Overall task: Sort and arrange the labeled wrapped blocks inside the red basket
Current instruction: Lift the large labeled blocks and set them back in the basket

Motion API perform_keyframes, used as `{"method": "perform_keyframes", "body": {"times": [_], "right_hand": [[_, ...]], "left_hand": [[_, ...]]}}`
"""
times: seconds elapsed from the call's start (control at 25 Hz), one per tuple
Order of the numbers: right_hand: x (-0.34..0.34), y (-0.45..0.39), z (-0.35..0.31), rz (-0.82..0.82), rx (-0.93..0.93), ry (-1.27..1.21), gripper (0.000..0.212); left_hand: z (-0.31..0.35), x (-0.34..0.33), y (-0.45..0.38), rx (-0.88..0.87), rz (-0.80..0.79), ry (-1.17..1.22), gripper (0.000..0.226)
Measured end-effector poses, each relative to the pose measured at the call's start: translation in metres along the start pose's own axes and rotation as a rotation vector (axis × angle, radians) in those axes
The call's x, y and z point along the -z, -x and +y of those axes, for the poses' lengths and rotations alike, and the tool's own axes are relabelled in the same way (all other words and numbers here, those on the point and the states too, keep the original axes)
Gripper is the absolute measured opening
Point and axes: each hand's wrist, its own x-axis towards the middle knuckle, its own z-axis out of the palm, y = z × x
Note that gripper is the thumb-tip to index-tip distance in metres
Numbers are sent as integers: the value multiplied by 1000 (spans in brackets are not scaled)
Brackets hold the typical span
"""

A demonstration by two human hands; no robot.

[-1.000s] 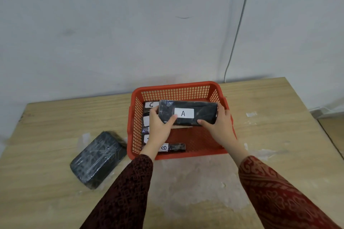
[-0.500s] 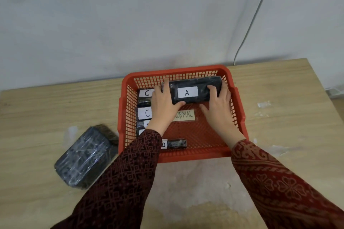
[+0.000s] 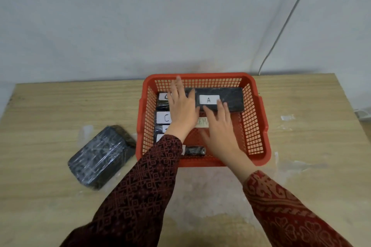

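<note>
The red basket (image 3: 259,122) stands on the table by the wall. A black wrapped block labelled A (image 3: 230,98) lies flat along its far wall. My left hand (image 3: 183,108) hovers with spread fingers over the block's left end and over the C-labelled blocks (image 3: 163,117) stacked along the basket's left side. My right hand (image 3: 219,124) is open just in front of block A, fingertips at its near edge. A small black block (image 3: 194,150) lies at the basket's near wall, its label hidden by my left sleeve.
A larger black wrapped block (image 3: 102,156) lies on the wooden table (image 3: 301,146) left of the basket. A paper label lies on the basket floor under my hands. A cable (image 3: 285,22) runs up the wall behind.
Block A went from held above the basket to lying flat at its far wall. Both hands let go of it and spread open, the right hand drawing back toward me.
</note>
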Motion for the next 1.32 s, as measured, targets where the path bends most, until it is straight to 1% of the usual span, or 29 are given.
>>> {"method": "perform_keyframes", "body": {"times": [0.08,0.12,0.2,0.24,0.28,0.32,0.36,0.4,0.44,0.48,0.52,0.56,0.6,0.64,0.68,0.72,0.8,0.84,0.92,0.96,1.04,1.08,1.12,1.2,1.24,1.32], "right_hand": [[0,18,-29,-7,97,-173,52],[-2,24,-46,-12,146,-257,46],[-7,31,-82,-37,260,-404,39],[-14,30,-102,-56,330,-455,38],[-23,27,-123,-91,388,-497,38],[-34,24,-146,-161,403,-535,41],[-47,18,-165,-274,348,-559,46],[-61,9,-181,-410,245,-557,52],[-76,-1,-192,-518,136,-512,57],[-89,-10,-199,-590,56,-433,58],[-97,-15,-204,-646,20,-349,57],[-100,-16,-207,-674,35,-286,54],[-99,-14,-209,-664,92,-255,51],[-95,-10,-212,-618,169,-256,47],[-86,-4,-213,-562,238,-283,47],[-74,3,-214,-501,285,-321,52],[-43,10,-211,-360,303,-444,60],[-25,12,-208,-312,254,-529,62],[14,15,-194,-254,96,-700,67],[33,17,-181,-215,27,-785,64],[64,24,-151,-92,-91,-1007,45],[74,31,-136,-12,-127,-1089,33],[81,41,-122,85,-138,-1110,24],[80,65,-96,274,-92,-1078,13],[77,79,-86,356,-48,-1075,14],[73,103,-65,457,-25,-1103,27]], "left_hand": [[-21,21,25,4,203,94,50],[-40,32,45,49,323,144,47],[-88,45,93,202,503,224,45],[-115,47,117,313,541,260,47],[-141,45,139,451,541,299,51],[-167,43,159,611,506,350,55],[-188,38,174,771,437,407,60],[-204,33,183,905,338,451,64],[-214,28,190,980,239,477,66],[-220,24,194,997,152,507,65],[-222,22,197,981,106,568,63],[-220,21,199,963,111,659,60],[-218,22,201,959,160,776,58],[-217,26,205,952,232,861,55],[-218,33,208,950,310,897,52],[-221,44,210,950,376,913,50],[-225,70,212,895,483,989,50],[-225,84,212,799,525,1049,52],[-210,111,211,503,567,1115,56],[-197,120,208,374,581,1153,58],[-162,128,198,221,610,1314,53],[-141,125,194,196,613,1392,47],[-118,121,190,195,616,1446,40],[-75,106,182,271,638,1470,27],[-59,99,179,333,640,1492,25],[-35,86,179,438,575,1592,30]]}}
